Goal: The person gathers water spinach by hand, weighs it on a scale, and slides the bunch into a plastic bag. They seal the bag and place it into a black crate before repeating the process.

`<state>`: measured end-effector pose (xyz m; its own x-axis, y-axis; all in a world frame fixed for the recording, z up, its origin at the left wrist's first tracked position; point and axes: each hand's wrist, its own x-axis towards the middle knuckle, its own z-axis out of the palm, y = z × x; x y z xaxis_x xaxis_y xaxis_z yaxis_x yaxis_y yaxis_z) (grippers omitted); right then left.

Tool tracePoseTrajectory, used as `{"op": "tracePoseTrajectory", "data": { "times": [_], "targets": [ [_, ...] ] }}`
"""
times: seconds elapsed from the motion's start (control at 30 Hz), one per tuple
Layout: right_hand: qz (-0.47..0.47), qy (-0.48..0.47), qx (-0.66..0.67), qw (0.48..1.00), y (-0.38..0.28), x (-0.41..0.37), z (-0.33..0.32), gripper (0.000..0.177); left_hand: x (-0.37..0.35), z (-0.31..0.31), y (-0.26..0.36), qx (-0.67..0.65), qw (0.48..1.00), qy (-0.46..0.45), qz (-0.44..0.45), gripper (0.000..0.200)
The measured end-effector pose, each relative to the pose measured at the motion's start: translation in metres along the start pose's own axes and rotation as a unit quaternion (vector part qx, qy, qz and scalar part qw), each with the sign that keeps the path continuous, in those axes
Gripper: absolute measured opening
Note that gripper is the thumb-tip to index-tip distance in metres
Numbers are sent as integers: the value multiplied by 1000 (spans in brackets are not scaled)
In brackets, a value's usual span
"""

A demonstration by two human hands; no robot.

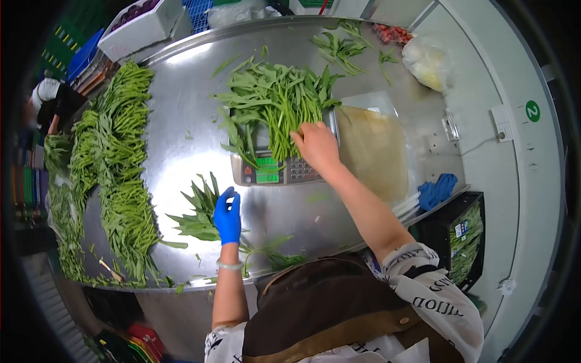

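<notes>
A bunch of leafy water spinach [281, 100] lies on a digital scale [245, 175] with a lit green display, its leaves pointing away and its cut stems toward me. My bare right hand [318, 148] is at the right side of those stems, its fingers curled and closed on some of them. My left hand [227, 216], in a blue glove, is below the scale over the steel table. Its fingers are bent, with a gap between thumb and index finger. A few loose leafy sprigs [200, 212] lie beside and partly behind it.
Long rows of stacked greens [124, 175] cover the table's left side. A cutting board [375, 151] is right of the scale; a blue glove [437, 191] lies at the right edge. Plastic-bagged produce [426, 60] sits at the far right. Another person [51, 97] stands at far left.
</notes>
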<state>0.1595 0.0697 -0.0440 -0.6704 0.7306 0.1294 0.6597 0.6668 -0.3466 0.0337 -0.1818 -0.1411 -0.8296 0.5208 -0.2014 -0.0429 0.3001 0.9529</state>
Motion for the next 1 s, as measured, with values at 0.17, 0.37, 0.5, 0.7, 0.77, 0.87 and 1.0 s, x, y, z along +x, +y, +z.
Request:
{"op": "tracePoseTrajectory", "data": {
  "times": [0.17,0.37,0.5,0.7,0.77,0.87,1.0],
  "targets": [
    [-12,61,92,994,27,-13,-24,25,70,78,23,13,998,34,-54,41],
    [210,-37,335,918,106,-11,-6,30,91,79,10,191,980,43,42,24],
    [263,-81,486,829,126,-1,25,40,98,80,47,-131,991,18,-6,22],
    [266,-86,632,723,103,50,43,67,135,115,107,-226,940,-152,-206,69],
    [261,-66,562,782,80,71,58,82,146,146,113,-199,945,-182,-186,74],
    [236,-66,397,884,33,80,67,71,151,192,108,-160,958,-125,-202,68],
    [126,78,389,909,49,46,12,42,112,228,119,-255,958,-105,-84,50]
  ]
}}
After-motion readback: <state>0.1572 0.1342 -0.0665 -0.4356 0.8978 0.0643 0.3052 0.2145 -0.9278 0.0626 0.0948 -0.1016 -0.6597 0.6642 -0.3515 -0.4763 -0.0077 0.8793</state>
